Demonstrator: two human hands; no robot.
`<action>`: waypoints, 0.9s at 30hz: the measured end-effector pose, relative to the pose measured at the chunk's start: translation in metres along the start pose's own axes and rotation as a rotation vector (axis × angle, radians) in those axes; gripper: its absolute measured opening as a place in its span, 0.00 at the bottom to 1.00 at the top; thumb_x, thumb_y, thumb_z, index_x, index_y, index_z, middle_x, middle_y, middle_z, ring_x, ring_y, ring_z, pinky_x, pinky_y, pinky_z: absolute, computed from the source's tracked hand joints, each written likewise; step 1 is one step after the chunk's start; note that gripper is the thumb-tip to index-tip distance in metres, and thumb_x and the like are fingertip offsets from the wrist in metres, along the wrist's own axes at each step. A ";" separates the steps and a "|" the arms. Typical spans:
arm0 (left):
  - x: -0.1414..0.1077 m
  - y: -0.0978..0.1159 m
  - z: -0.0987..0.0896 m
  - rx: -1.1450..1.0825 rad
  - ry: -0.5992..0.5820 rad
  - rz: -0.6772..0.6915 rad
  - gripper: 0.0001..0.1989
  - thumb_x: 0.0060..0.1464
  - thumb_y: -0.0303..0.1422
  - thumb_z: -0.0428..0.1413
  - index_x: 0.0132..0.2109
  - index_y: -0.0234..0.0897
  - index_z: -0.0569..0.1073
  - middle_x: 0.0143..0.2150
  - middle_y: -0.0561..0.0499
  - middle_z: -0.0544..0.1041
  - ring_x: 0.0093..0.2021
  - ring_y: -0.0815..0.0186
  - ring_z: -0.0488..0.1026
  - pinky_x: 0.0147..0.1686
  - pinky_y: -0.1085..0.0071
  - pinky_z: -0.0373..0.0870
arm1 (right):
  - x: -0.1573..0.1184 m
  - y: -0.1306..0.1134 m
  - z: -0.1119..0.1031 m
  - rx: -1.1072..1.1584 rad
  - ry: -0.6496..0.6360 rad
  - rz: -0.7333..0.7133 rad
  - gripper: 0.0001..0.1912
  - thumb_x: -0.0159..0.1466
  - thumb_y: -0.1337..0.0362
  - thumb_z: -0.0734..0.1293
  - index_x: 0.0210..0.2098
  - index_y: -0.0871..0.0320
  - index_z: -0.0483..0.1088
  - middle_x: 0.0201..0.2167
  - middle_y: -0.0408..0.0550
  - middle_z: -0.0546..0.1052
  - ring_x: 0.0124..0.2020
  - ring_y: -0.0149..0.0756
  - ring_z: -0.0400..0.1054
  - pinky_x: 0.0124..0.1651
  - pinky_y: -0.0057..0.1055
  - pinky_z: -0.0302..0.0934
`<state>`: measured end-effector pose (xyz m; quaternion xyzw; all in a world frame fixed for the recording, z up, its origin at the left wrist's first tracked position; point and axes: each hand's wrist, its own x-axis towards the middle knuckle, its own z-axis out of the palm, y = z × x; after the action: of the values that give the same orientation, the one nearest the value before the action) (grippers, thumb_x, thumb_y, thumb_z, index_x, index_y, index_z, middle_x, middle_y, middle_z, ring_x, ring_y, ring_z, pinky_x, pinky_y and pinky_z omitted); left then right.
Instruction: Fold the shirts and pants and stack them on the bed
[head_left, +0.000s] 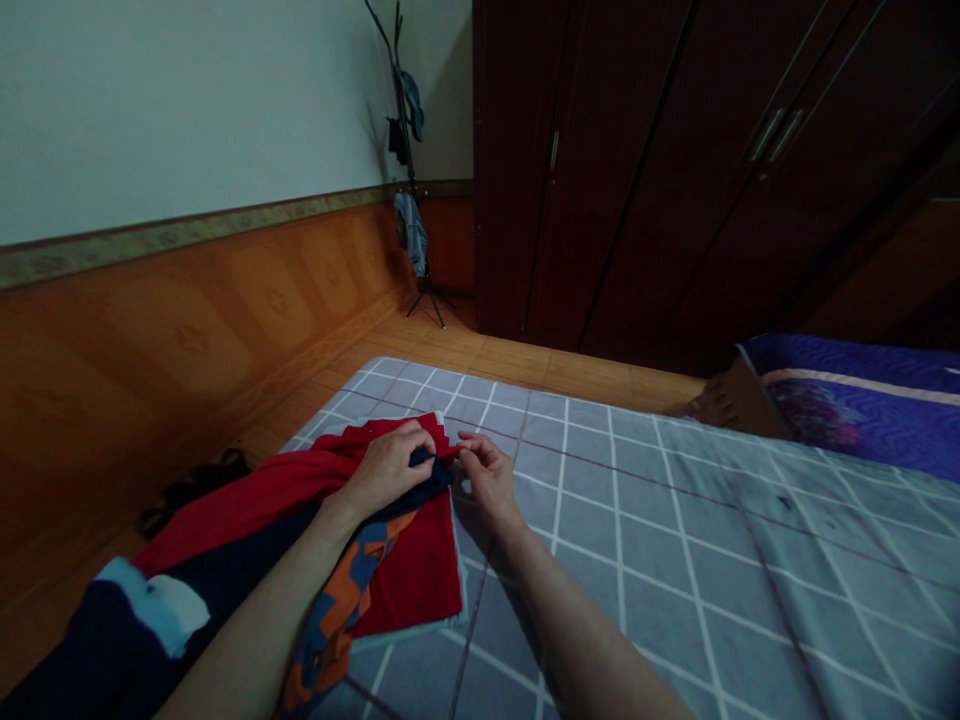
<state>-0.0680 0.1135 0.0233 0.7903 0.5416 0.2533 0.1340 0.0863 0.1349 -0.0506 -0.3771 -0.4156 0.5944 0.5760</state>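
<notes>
On the bed's near left side lies red cloth (420,575), spread partly flat and partly gathered into small folds at its far edge. Navy cloth (247,550) with a pale blue and white patch (161,603) runs beside it, and an orange-and-grey patterned piece (341,605) hangs over the red. My left hand (394,462) is closed on the bunched red and navy fabric, fingers curled down. Just to its right, my right hand (489,476) pinches the edge of the red cloth between thumb and fingers. Whether these fabrics form one garment cannot be told.
The bed carries a grey checked sheet (660,520). Beyond its far edge are a tiled floor (517,362), a dark wooden wardrobe (600,180) and a coat stand (412,180). Purple bedding (870,395) lies at right, black straps (195,485) on the floor at left.
</notes>
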 end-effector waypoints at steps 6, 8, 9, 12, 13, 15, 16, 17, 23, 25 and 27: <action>0.000 -0.004 -0.002 -0.213 0.016 0.022 0.04 0.48 0.25 0.52 0.31 0.36 0.70 0.34 0.52 0.74 0.37 0.65 0.71 0.41 0.71 0.64 | -0.003 -0.014 0.002 0.118 -0.047 0.085 0.08 0.49 0.60 0.68 0.25 0.59 0.72 0.35 0.50 0.77 0.25 0.29 0.67 0.26 0.26 0.61; 0.000 -0.005 -0.003 -0.282 0.008 -0.020 0.03 0.48 0.27 0.52 0.32 0.36 0.71 0.31 0.53 0.74 0.35 0.66 0.71 0.39 0.72 0.65 | -0.003 -0.016 0.001 0.142 -0.061 0.105 0.08 0.49 0.61 0.67 0.25 0.59 0.71 0.26 0.46 0.76 0.20 0.29 0.65 0.23 0.25 0.59; -0.001 -0.005 -0.004 -0.311 0.012 -0.038 0.04 0.49 0.27 0.52 0.33 0.36 0.71 0.31 0.53 0.74 0.35 0.66 0.71 0.38 0.72 0.65 | -0.002 -0.017 0.001 0.147 -0.070 0.113 0.07 0.49 0.61 0.67 0.25 0.59 0.71 0.21 0.44 0.75 0.18 0.29 0.64 0.21 0.25 0.58; 0.000 -0.004 -0.007 -0.378 0.030 -0.064 0.04 0.50 0.29 0.51 0.33 0.36 0.70 0.32 0.53 0.74 0.35 0.67 0.70 0.39 0.72 0.65 | -0.003 -0.019 0.001 0.132 -0.094 0.128 0.08 0.49 0.60 0.66 0.25 0.59 0.70 0.13 0.39 0.69 0.13 0.27 0.58 0.16 0.23 0.51; 0.000 -0.004 -0.009 -0.385 0.034 -0.072 0.03 0.50 0.29 0.51 0.33 0.36 0.69 0.31 0.54 0.73 0.34 0.67 0.70 0.37 0.73 0.65 | -0.003 -0.019 0.001 0.118 -0.099 0.127 0.08 0.49 0.60 0.67 0.25 0.59 0.70 0.13 0.39 0.68 0.12 0.26 0.56 0.15 0.22 0.49; -0.001 -0.003 -0.011 -0.374 0.047 -0.088 0.03 0.51 0.30 0.51 0.32 0.36 0.68 0.28 0.56 0.70 0.30 0.69 0.67 0.33 0.74 0.63 | -0.004 -0.021 0.001 0.082 -0.109 0.122 0.10 0.49 0.59 0.68 0.26 0.60 0.71 0.12 0.38 0.67 0.11 0.24 0.53 0.14 0.22 0.45; -0.001 -0.002 -0.012 -0.366 0.048 -0.089 0.03 0.51 0.30 0.50 0.31 0.37 0.67 0.27 0.56 0.68 0.29 0.69 0.66 0.32 0.74 0.63 | -0.004 -0.022 0.000 0.061 -0.116 0.118 0.10 0.49 0.59 0.69 0.26 0.60 0.72 0.12 0.37 0.66 0.11 0.23 0.52 0.14 0.22 0.44; -0.001 -0.001 -0.012 -0.363 0.038 -0.087 0.03 0.52 0.31 0.50 0.32 0.37 0.67 0.27 0.56 0.68 0.29 0.69 0.66 0.31 0.75 0.62 | -0.004 -0.023 0.000 0.041 -0.124 0.113 0.11 0.49 0.58 0.69 0.26 0.60 0.72 0.12 0.37 0.66 0.12 0.23 0.51 0.14 0.22 0.44; -0.003 0.011 -0.022 -0.285 -0.202 -0.141 0.09 0.49 0.37 0.57 0.32 0.35 0.73 0.28 0.55 0.72 0.29 0.68 0.68 0.28 0.75 0.61 | -0.009 -0.027 0.003 -0.081 -0.259 0.064 0.14 0.52 0.54 0.70 0.29 0.60 0.74 0.16 0.39 0.68 0.15 0.24 0.55 0.19 0.24 0.50; -0.010 0.017 -0.037 -0.272 -0.172 -0.154 0.10 0.50 0.38 0.56 0.28 0.35 0.73 0.25 0.55 0.72 0.28 0.68 0.67 0.27 0.75 0.61 | -0.016 -0.028 0.008 -0.138 -0.353 0.029 0.14 0.51 0.54 0.70 0.26 0.59 0.74 0.19 0.41 0.70 0.19 0.26 0.59 0.24 0.25 0.55; -0.023 0.021 -0.062 -0.274 -0.044 -0.156 0.12 0.50 0.40 0.56 0.27 0.35 0.72 0.24 0.56 0.70 0.26 0.69 0.67 0.26 0.75 0.62 | -0.025 -0.028 0.014 -0.209 -0.435 -0.029 0.12 0.48 0.56 0.73 0.24 0.59 0.75 0.22 0.42 0.72 0.24 0.29 0.63 0.31 0.28 0.59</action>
<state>-0.0915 0.0800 0.0794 0.7255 0.5586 0.2964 0.2717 0.0848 0.1092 -0.0204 -0.2920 -0.5944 0.6070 0.4393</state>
